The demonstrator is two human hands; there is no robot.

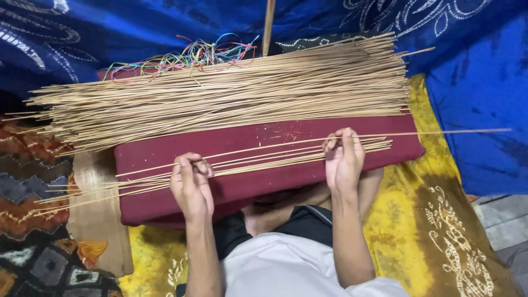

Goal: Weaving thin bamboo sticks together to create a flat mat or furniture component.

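A dark red cushion [264, 137] lies across my lap. On its far half rests a big heap of thin bamboo sticks [231, 93]. A small bunch of sticks [264, 159] lies along its near half. My left hand [191, 184] pinches this small bunch near its left part. My right hand [344, 159] grips the same bunch further right, and one long single stick [440, 132] runs out past its fingers to the right.
Tangled coloured threads [192, 58] lie behind the heap. Blue patterned cloth [473, 82] hangs at the back and right, yellow patterned cloth [418, 220] covers the floor. A wooden board [99, 220] and a patterned mat [27, 181] lie at the left. An upright wooden stick [268, 25] stands behind.
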